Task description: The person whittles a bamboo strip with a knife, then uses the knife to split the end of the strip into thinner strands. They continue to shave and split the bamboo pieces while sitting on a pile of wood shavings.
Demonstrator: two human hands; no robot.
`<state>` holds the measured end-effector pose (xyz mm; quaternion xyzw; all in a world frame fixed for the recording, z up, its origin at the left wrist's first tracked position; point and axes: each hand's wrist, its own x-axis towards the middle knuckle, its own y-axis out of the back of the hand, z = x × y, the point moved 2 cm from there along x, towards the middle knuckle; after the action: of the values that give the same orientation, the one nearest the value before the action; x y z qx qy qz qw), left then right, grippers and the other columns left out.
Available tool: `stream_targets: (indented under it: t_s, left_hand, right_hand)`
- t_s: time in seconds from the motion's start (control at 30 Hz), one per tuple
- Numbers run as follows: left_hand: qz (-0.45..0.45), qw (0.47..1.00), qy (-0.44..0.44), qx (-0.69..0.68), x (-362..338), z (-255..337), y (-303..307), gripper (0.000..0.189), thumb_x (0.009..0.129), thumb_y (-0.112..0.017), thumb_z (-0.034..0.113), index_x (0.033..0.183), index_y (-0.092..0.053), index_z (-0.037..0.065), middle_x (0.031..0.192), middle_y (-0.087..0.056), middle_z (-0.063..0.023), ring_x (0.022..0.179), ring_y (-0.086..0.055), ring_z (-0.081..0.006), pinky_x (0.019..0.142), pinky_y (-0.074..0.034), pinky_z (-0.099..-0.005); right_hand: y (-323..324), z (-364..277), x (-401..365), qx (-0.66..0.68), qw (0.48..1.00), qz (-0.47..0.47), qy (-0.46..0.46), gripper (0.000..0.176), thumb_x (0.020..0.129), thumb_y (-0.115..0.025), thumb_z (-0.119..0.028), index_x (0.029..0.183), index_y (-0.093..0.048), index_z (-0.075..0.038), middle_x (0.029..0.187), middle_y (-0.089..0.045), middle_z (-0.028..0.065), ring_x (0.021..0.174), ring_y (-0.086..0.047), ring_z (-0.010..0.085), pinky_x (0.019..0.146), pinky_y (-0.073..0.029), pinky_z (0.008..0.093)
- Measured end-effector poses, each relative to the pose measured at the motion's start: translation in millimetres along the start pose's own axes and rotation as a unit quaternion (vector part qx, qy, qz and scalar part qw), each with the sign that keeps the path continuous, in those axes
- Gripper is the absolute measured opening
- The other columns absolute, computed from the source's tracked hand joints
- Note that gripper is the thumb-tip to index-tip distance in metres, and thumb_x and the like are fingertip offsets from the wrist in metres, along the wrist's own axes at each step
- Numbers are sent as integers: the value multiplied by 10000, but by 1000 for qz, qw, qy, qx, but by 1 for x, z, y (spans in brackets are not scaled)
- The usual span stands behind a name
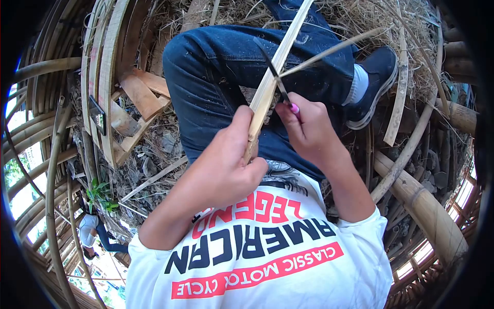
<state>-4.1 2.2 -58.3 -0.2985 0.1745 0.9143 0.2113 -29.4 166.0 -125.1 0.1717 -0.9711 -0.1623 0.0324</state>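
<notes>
My left hand (231,154) is wrapped round the lower end of a long pale bamboo strip (267,85), which slants up and away over my jeans. In my right hand (311,123) is a knife with a pink handle (294,108); its dark blade (267,57) lies across the strip, just above my left thumb. From where the blade meets the strip, a thin sliver (334,53) curls off to the upper right.
Wooden planks (105,67) stand at the left, with a phone (96,114) against them. Shavings (381,31) cover the ground beyond my shoe (378,77). A thick bamboo pole (419,201) lies at the right. Another person (92,229) is at the lower left, beyond bamboo slats.
</notes>
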Motion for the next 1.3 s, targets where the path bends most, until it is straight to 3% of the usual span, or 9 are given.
stream_targets:
  t_s: [0.33,0.43,0.67,0.83,1.0,1.07,1.1,1.17,1.3]
  left_hand:
    - [16,1000,1,-5,5,-3,4,362,730,-492,-9,1086,-431,-5,747,-450,-48,678,-425,-125,595,-371,-279]
    - [13,999,-3,-51,0,-9,8,313,724,-490,-26,1031,-447,18,773,-426,-6,689,-391,-90,610,-356,-243]
    - [31,996,2,-80,-4,4,19,317,714,-488,-25,1026,-460,24,777,-417,3,688,-374,-73,614,-351,-223]
    - [67,995,-34,73,-5,0,19,366,699,-478,-20,1064,-447,-16,795,-515,-119,709,-483,-168,645,-418,-287]
    - [79,988,-19,134,-12,7,25,376,707,-484,-6,1080,-443,-20,777,-539,-175,704,-525,-259,662,-438,-334]
    - [61,985,-25,161,-12,10,26,312,771,-504,46,1042,-383,-51,772,-563,-350,811,-546,-539,731,-438,-514]
    - [62,985,-23,162,-9,10,22,312,771,-504,46,1042,-383,-51,772,-563,-350,811,-546,-539,731,-438,-514]
    - [88,990,-46,102,-5,5,11,324,725,-481,-14,1047,-436,-11,740,-516,-155,665,-503,-237,633,-417,-335]
    - [49,997,-29,44,-9,3,13,278,740,-479,-26,1012,-439,10,722,-472,-75,643,-447,-149,604,-388,-287]
  right_hand:
    - [28,21,13,-309,943,53,113,240,890,-631,-194,761,-503,-37,574,-578,168,537,-605,372,449,-474,411]
    - [61,45,30,-447,886,117,26,304,946,-558,-255,746,-520,-29,574,-568,186,538,-606,374,442,-463,420]
    - [63,-12,19,-114,993,7,-37,421,958,-571,-288,672,-487,9,521,-397,136,476,-307,187,451,-290,357]
    - [49,-8,27,-62,986,-150,-42,416,942,-587,-263,666,-503,37,532,-427,154,487,-334,225,470,-327,349]
    - [41,-9,34,-106,981,-158,-22,389,923,-611,-237,665,-519,40,549,-485,189,476,-390,315,467,-362,368]
    - [38,-8,34,-135,978,-158,-6,381,917,-618,-228,662,-520,38,558,-502,202,474,-436,346,465,-378,376]
    - [39,-7,35,-187,977,-95,37,360,910,-626,-227,676,-531,30,569,-520,210,506,-493,369,467,-402,385]
    - [41,5,35,-342,930,0,132,309,902,-631,-251,731,-559,-3,594,-559,219,602,-608,383,489,-468,403]
    - [91,48,53,-520,847,95,51,385,928,-585,-350,749,-561,-10,592,-568,197,601,-615,374,517,-474,428]
